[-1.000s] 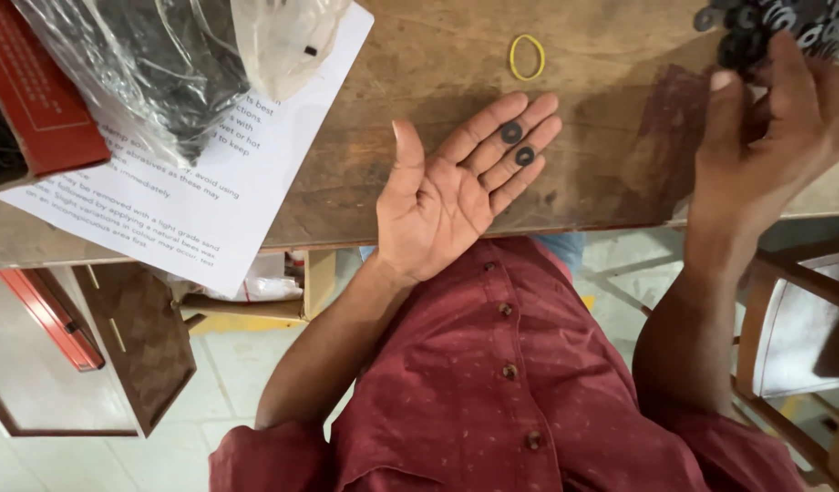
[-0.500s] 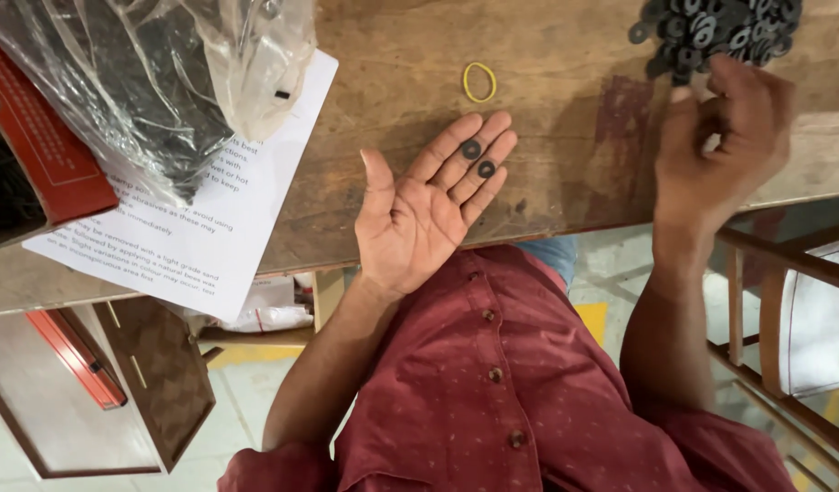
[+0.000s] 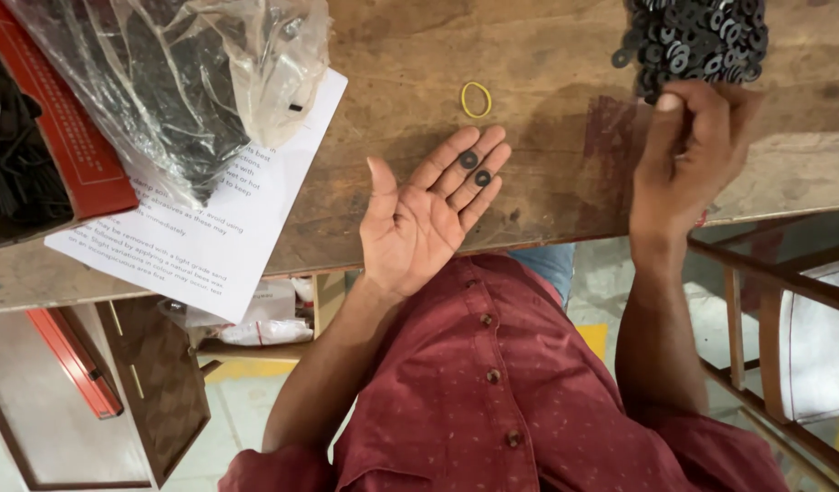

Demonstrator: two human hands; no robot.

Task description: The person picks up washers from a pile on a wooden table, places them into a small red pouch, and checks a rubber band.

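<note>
Left hand [image 3: 428, 219] at frame centre, palm up, fingers spread flat, two black washers [image 3: 475, 169] resting on its fingertips, right hand [image 3: 693, 155] upper right, knuckles bent, fingers pinched at edge of washer pile [image 3: 693, 36], pinched contents hidden, yellow rubber band [image 3: 476, 99] on wooden table [image 3: 547, 55] just above.

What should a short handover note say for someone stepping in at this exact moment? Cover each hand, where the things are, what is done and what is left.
Left hand: open, palm up over the table edge, two black washers lying on its fingers.
Right hand: fingers bunched at the near edge of the pile of black washers on the wooden table; whether it pinches one cannot be told.
Nearby: yellow rubber band just beyond the left fingertips; clear plastic bag, printed sheet and red box to the left.
Done: two washers in the palm.
Left: most washers sit in the pile.
</note>
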